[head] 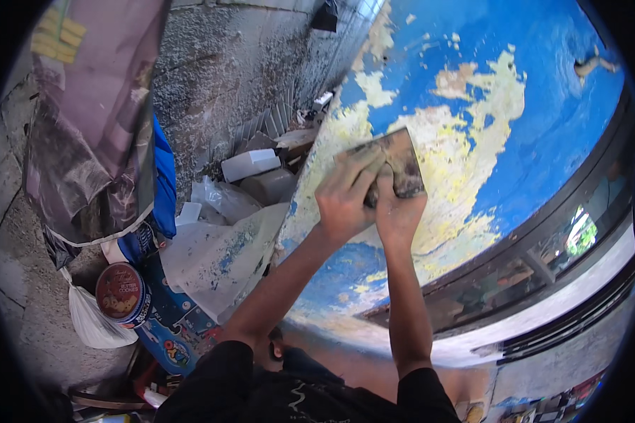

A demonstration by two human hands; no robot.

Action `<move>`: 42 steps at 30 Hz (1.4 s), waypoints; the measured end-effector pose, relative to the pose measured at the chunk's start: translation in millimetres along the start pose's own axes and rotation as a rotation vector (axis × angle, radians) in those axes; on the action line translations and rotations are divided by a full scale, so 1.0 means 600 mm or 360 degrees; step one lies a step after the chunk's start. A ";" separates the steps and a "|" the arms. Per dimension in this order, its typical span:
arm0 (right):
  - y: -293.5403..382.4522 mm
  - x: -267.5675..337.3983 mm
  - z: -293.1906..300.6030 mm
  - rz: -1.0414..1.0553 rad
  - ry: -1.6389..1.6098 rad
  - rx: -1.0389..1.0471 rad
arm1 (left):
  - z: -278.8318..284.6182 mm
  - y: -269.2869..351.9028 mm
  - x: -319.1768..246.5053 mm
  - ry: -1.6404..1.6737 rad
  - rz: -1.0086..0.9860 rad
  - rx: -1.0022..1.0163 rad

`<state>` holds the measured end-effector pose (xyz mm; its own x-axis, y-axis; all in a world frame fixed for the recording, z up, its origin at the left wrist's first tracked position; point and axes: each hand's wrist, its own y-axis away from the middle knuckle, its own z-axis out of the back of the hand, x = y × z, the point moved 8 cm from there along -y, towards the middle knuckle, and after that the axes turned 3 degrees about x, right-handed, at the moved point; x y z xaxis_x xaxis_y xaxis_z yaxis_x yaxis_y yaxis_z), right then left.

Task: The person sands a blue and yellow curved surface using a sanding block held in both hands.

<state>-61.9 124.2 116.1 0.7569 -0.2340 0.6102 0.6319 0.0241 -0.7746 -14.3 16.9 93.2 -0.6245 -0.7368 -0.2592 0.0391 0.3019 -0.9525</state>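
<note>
A worn, dark-smudged brown square sheet (408, 166), which looks like sandpaper, lies against a wall (540, 158) of peeling blue paint. Large patches of pale yellow and white undercoat show around it. My left hand (346, 193) presses on the sheet's left part with fingers stretched over it. Close beside it, my right hand (399, 214) holds the lower edge, its thumb on top of the sheet; its other fingers are mostly hidden. Both hands look dusty.
A paint-flecked white sheet (227, 254) and boxes such as a white one (251, 165) lie along the wall's foot at left. Nearby are a round cookie tin (120, 291), a white plastic bag (98, 317) and hanging cloth (95, 148). A dark-framed window (540, 267) borders the wall.
</note>
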 end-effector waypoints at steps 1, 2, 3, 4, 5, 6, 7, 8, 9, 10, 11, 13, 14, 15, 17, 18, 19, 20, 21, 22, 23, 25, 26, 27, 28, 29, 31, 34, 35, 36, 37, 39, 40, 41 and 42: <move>-0.003 0.004 0.004 0.0037 -0.0052 -0.0074 | -0.006 -0.007 0.004 -0.0008 -0.0013 -0.0027; -0.016 0.013 0.004 0.0121 -0.0112 -0.0081 | -0.013 -0.013 0.009 -0.0050 -0.0014 -0.0054; -0.017 0.019 0.005 0.0111 -0.0108 -0.0076 | -0.015 -0.014 0.008 -0.0089 0.0007 -0.0050; -0.020 0.016 0.001 0.0008 -0.0072 -0.0015 | -0.012 -0.021 0.008 -0.0074 -0.0019 -0.0133; -0.019 0.008 -0.003 -0.0097 -0.0038 0.0043 | -0.009 -0.013 0.007 -0.0076 -0.0009 -0.0122; -0.005 0.009 -0.002 -0.0083 0.0058 0.0082 | -0.004 -0.006 0.007 -0.0003 -0.0036 -0.0057; -0.002 0.006 -0.006 -0.0090 0.0063 0.0070 | -0.003 -0.003 0.007 0.0069 -0.0064 0.0009; -0.002 0.009 -0.005 -0.0008 0.0046 -0.0024 | -0.004 -0.005 0.012 0.0079 -0.0066 0.0021; -0.013 0.016 -0.008 0.0100 0.0006 -0.0106 | -0.002 -0.028 0.018 0.0043 -0.0061 -0.0008; -0.039 0.017 -0.011 0.0013 -0.0048 0.0002 | -0.006 -0.042 0.015 0.0028 -0.0036 -0.0022; -0.050 0.021 -0.007 0.0010 -0.0041 -0.0008 | -0.008 -0.055 0.011 0.0039 -0.0036 -0.0017; -0.044 0.029 -0.020 0.0039 -0.0105 0.0063 | 0.005 -0.064 0.013 0.0039 -0.0021 0.0055; -0.013 0.006 -0.014 -0.0010 -0.0164 -0.0055 | 0.006 -0.033 0.012 0.0059 -0.0106 0.0006; -0.003 -0.001 -0.020 0.0009 -0.0156 -0.0075 | 0.001 -0.016 0.020 0.0080 -0.0123 -0.0002; -0.001 0.003 -0.023 0.0150 -0.0204 -0.0240 | 0.001 -0.009 0.032 0.0029 -0.0199 -0.0006; -0.029 -0.009 -0.028 -0.0014 -0.0059 -0.0067 | -0.001 -0.034 0.033 -0.0056 -0.0125 -0.0016; -0.042 0.005 -0.023 -0.0018 -0.0053 -0.0077 | -0.001 -0.052 0.022 -0.0046 -0.0125 -0.0009; -0.054 0.023 -0.026 -0.0037 0.0004 0.0006 | 0.002 -0.068 0.016 -0.0054 -0.0075 -0.0044; -0.052 0.033 -0.039 -0.0069 0.0048 0.0095 | 0.014 -0.071 0.021 -0.0078 -0.0022 -0.0066; -0.027 0.023 -0.038 -0.0228 0.0020 0.0147 | 0.013 -0.042 0.026 -0.0081 0.0091 0.0068; 0.000 0.012 -0.040 -0.0248 0.0011 0.0148 | 0.019 -0.016 0.030 -0.0091 0.0095 0.0087; 0.012 0.032 -0.033 0.0066 -0.0076 -0.0109 | 0.022 -0.005 0.023 0.0018 -0.0161 0.0028; 0.002 0.038 -0.036 0.0139 -0.0009 -0.0170 | 0.018 -0.005 0.031 -0.0030 -0.0180 -0.0015; -0.026 0.043 -0.039 0.0136 -0.0023 -0.0170 | 0.014 -0.022 0.032 -0.0042 -0.0188 -0.0009; -0.052 0.041 -0.061 0.0035 0.0065 0.0085 | 0.024 -0.044 0.037 -0.0133 -0.0050 -0.0063; -0.063 0.041 -0.074 -0.0055 0.0161 0.0339 | 0.030 -0.060 0.038 -0.0214 0.0087 -0.0128; -0.060 0.072 -0.078 0.0066 0.0249 0.0377 | 0.044 -0.058 0.039 -0.0091 0.0153 -0.0171; 0.005 0.040 -0.052 0.0061 0.0037 0.0255 | 0.061 -0.030 0.022 -0.0019 0.0201 -0.0050; 0.043 0.012 -0.046 -0.0099 -0.0189 0.0260 | 0.060 0.003 0.010 0.0000 0.0224 0.0164; 0.086 -0.010 -0.045 -0.0262 -0.0423 0.0278 | 0.064 0.040 -0.001 0.0004 0.0252 0.0377; 0.122 -0.028 -0.031 -0.0312 -0.0274 0.0302 | 0.061 0.078 -0.005 0.0049 0.0387 0.0541; 0.204 -0.064 -0.023 -0.0456 -0.0203 0.0278 | 0.074 0.147 -0.007 0.0050 0.0510 0.0706; 0.242 -0.090 -0.022 -0.0553 -0.0256 0.0225 | 0.069 0.188 0.001 0.0063 0.0572 0.0829; 0.264 -0.096 -0.019 -0.0553 -0.0271 0.0223 | 0.067 0.214 0.000 0.0080 0.0632 0.0955; 0.289 -0.111 -0.021 -0.0693 -0.0511 0.0225 | 0.074 0.227 -0.008 0.0070 0.0626 0.0963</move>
<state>-5.1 131.8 -60.9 0.4197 0.0560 0.9059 0.8970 0.1267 -0.4234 28.9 34.6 -42.2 -0.5056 -0.6138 -0.6063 0.6846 0.1422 -0.7149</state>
